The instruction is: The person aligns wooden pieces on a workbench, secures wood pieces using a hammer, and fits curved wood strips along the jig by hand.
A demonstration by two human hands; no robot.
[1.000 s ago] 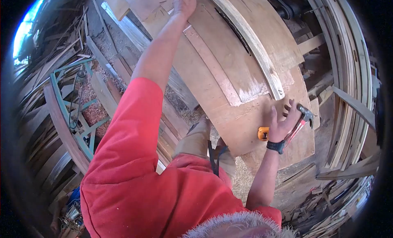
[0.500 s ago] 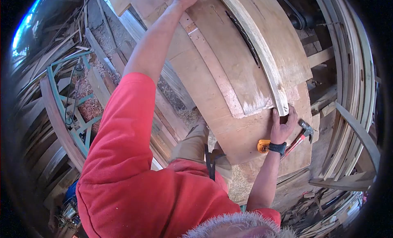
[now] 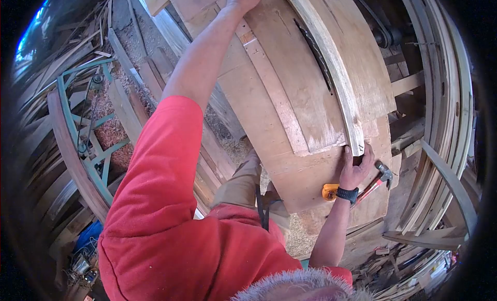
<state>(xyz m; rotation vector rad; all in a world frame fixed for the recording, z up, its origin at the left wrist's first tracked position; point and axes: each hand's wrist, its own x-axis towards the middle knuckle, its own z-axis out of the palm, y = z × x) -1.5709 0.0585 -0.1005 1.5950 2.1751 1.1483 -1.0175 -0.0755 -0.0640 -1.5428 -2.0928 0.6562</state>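
A long, curved wooden strip lies along a broad plywood sheet. At its near end, my right hand has the thumb on one side and the fingers on the other, gripping it. A dark watch is on that wrist. My left hand reaches to the far part of the plywood at the top edge of the view, where its fingers are cut off. Just beside my right wrist are a yellow tape measure and a claw hammer with a red handle.
Long curved timber pieces stand along the right side. A green metal frame with wood shavings is at the left. Planks lie under and beside the plywood, and scrap wood is heaped at the lower right.
The whole view has shifted slightly, so the plywood, strip and tools appear a little lower. My right hand stays at the strip's near end; my left hand remains at the far side.
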